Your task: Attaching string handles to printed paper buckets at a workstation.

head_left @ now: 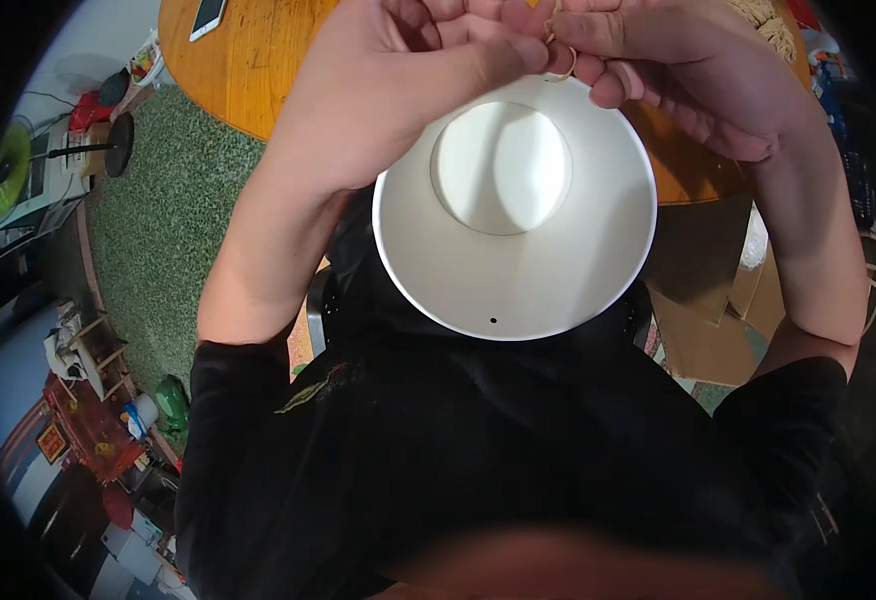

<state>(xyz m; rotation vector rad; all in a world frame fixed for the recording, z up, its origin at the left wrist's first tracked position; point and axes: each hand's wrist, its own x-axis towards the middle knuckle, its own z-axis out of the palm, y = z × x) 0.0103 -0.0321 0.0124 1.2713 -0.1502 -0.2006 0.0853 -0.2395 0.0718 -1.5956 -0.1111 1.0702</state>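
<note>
A white paper bucket (598,220) rests mouth-up against my lap, its inside and round bottom showing. One small dark hole is punched near its near rim. At the far rim my left hand (428,70) and my right hand (648,60) meet, both with fingers closed in a pinch. Between their fingertips runs a thin tan cord (561,76), with a small loop hanging at the bucket's edge. Fingers cover much of the cord and the far rim.
Beyond my hands is a round wooden table (248,75) with a white phone (208,18) on it. A bundle of tan cord (766,28) lies at its right. Cardboard (703,335) stands below right. A fan (8,170) and clutter line the left side of the green floor (168,190).
</note>
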